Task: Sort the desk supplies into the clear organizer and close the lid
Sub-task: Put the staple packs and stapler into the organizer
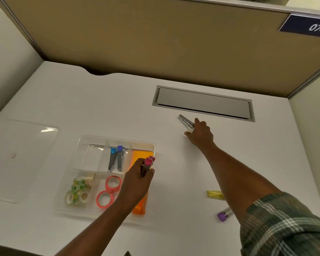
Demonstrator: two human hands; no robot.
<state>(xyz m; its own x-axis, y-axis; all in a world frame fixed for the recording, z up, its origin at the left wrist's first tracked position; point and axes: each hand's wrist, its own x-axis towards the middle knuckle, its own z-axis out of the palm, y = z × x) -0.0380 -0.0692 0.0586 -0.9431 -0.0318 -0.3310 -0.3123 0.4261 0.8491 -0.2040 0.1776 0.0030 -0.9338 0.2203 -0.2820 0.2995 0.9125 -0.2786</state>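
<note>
left hand (137, 179) grasping pink-capped clips (148, 164), fingers wrapped round them over the organizer (85, 145) | right hand (199, 133) closing on silver clips (186, 121) at its fingertips, grip not yet certain | advice: pinch silver clips at mid-length, drop pink ones beside the two clips (116, 158) beyond the left fingers | lid (22, 154) lies well left

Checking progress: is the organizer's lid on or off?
Off. The clear lid lies flat on the desk, left of the open organizer.
</note>
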